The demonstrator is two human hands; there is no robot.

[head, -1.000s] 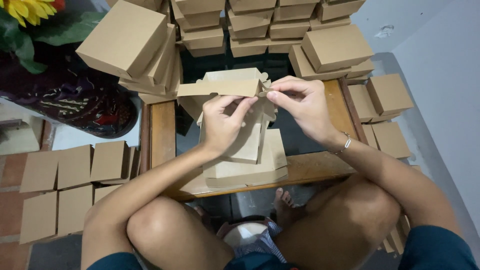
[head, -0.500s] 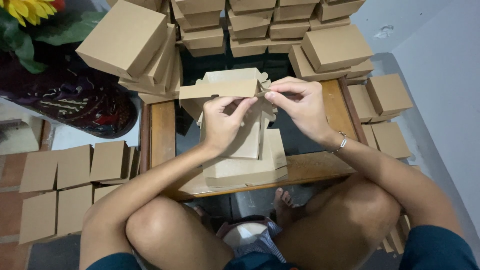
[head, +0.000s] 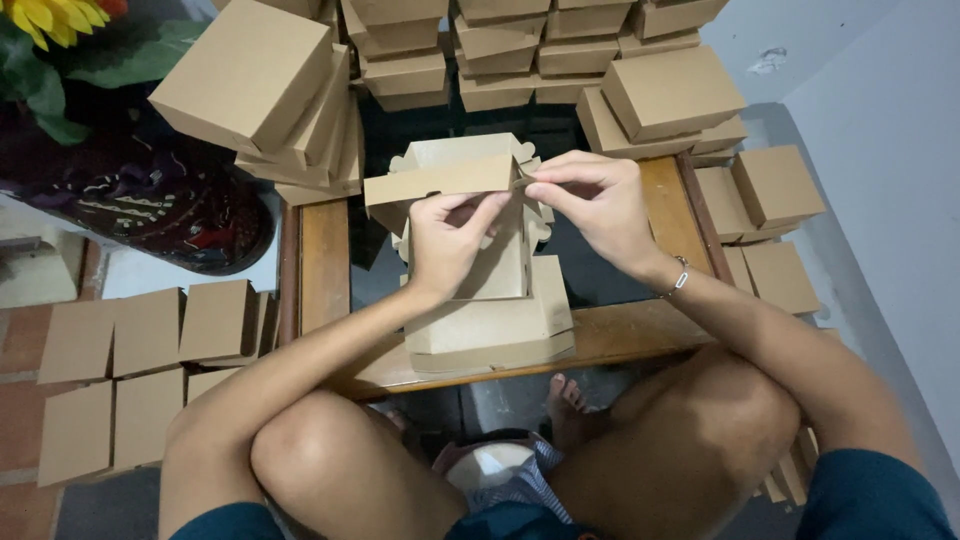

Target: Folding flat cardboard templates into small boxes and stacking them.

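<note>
The right hand (head: pixel 600 205) pinches the corner of a half-folded brown cardboard box (head: pixel 455 175) between thumb and forefinger, its grip pressed together on the flap's edge, while the left hand (head: pixel 450 240) curls its fingers under the raised front wall of the same box and pinches that panel from below. The box is held just above the desk, in the middle of the view, over a small stack of flat brown cardboard blanks (head: pixel 490 320) that lies on the near edge. By the look of it, the step in hand is the folding of a side wall and the tucking of its scalloped tab into the corner; the next move would call for a firm press along the crease with both hands steadying the walls so that the tab seats squarely. The desk is a low wooden-framed table with a dark glass top (head: pixel 325 270). On its far side and left corner stand piles of finished brown cardboard boxes (head: pixel 255 80), with more at the right (head: pixel 670 95), some leaning. Flat brown cardboard sheets (head: pixel 140 335) lie on the tiled floor to the left, more boxes on the floor to the right (head: pixel 775 185). A dark patterned vase with a yellow sunflower (head: pixel 45 20) stands at upper left. The person's bare knees frame the bottom.
</note>
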